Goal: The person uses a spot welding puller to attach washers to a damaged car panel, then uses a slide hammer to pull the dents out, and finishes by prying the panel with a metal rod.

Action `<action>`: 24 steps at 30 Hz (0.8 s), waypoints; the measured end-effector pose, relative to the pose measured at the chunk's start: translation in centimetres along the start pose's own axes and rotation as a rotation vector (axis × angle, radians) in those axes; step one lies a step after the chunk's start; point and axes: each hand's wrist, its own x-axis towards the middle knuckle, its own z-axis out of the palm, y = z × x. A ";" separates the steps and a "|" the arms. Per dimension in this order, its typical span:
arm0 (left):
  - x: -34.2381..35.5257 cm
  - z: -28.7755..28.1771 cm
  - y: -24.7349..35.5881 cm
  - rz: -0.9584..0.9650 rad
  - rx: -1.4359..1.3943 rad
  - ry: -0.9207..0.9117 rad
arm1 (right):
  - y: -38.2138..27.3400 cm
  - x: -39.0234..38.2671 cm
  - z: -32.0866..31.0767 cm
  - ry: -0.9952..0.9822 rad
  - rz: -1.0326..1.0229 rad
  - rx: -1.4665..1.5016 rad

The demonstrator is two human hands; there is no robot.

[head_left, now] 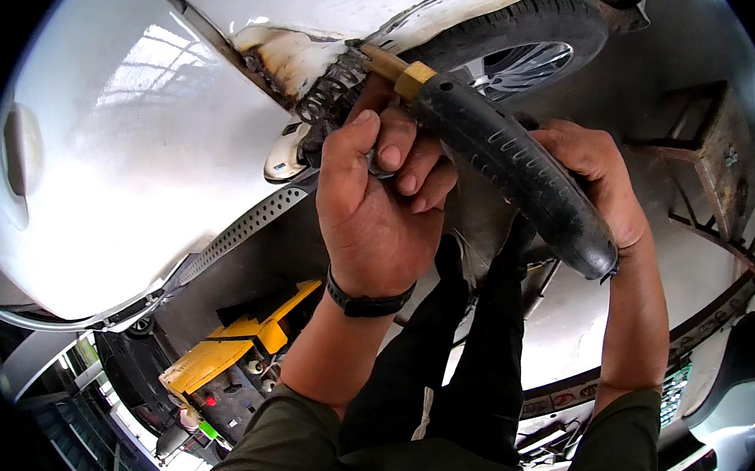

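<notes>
Nearest the lens: dark trouser legs [465,364] and olive sleeves [293,444] at the bottom edge, forearms rising from there.

Left hand [380,201] centre frame, black wristband [366,303] on the wrist, fingers curled shut round something small and metallic; exact item hidden by the fingers, cannot tell more. Fingertips sit just below the tool's brass-coloured collar [413,79].

Right hand [596,176] closed round the black ribbed handle [513,171] of a long tool, palm behind it, fingers wrapped out of sight.

Long axis of the tool: runs from lower right, butt end near the right wrist, up and left to a wooden-looking neck [381,61] that meets the rusty, scorched patch [289,59] on the white car body [138,157]. Working end lies up-left of both hands; left hand clearly nearer to it, right hand well back along the grip.

Coiled spring or wire [322,96] hangs at the damaged spot, touching or just beside the tool tip; contact not resolvable.

Tyre and wheel [522,44] just behind the tool, upper centre.

Labels and packages: yellow box-shaped machine [229,348] lower left, on the floor, red detail under it. Strip with red and white round marks [572,396] lower right, green patch [675,388] beside it; too small to make out. Rusty metal frame [708,145] at far right.
</notes>
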 end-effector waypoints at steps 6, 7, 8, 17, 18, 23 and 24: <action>-0.4 1.0 0.3 -0.047 0.090 0.107 | 0.3 0.2 -0.6 0.008 -0.031 -0.024; -0.5 0.9 0.4 -0.048 0.114 0.109 | 0.3 0.3 -0.4 0.000 -0.005 -0.024; -0.6 0.8 0.3 -0.052 0.117 0.109 | 0.5 0.2 -0.4 0.004 -0.005 -0.022; -0.2 0.7 0.2 -0.070 0.091 0.124 | 0.5 -0.1 -0.6 0.011 0.020 -0.148; -0.2 0.8 0.2 -0.079 0.106 0.147 | 0.5 -0.1 -0.5 0.012 -0.007 -0.175; -0.3 0.9 0.3 -0.083 0.103 0.174 | 0.4 -0.2 -0.2 0.020 -0.052 -0.162; -0.3 0.7 0.2 -0.070 0.078 0.163 | 0.3 -0.2 0.0 0.025 -0.024 -0.141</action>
